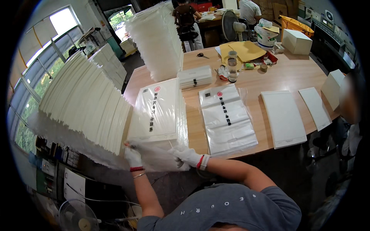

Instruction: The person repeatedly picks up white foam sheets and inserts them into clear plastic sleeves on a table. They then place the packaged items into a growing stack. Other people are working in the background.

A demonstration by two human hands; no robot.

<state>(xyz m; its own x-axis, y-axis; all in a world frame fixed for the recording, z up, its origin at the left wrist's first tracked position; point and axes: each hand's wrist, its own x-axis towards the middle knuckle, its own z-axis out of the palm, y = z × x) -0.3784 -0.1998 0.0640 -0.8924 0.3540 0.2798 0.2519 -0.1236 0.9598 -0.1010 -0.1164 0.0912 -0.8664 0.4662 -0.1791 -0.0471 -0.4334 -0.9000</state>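
Note:
My left hand (133, 157), in a white glove with a red cuff, pinches one end of a clear plastic bag (152, 154) at the table's front edge. At the other end, my right hand (187, 156), gloved the same way, has its fingers closed on the film. The bag stretches between both hands, partly blurred. Just beyond them lies a stack of white printed sheets in clear plastic (163, 109). A tall, leaning stack of plastic-wrapped white packets (83, 102) stands close by my left hand. Right of the sheets lies a pile of printed plastic bags (227, 121).
Another tall wrapped stack (156, 44) rises at the back left. White paper stacks (283, 119) lie to the right. Farther back are a water bottle (232, 67), scissors (202, 56) and yellow envelopes (244, 51). A person (348, 98) is at the right edge; others work behind.

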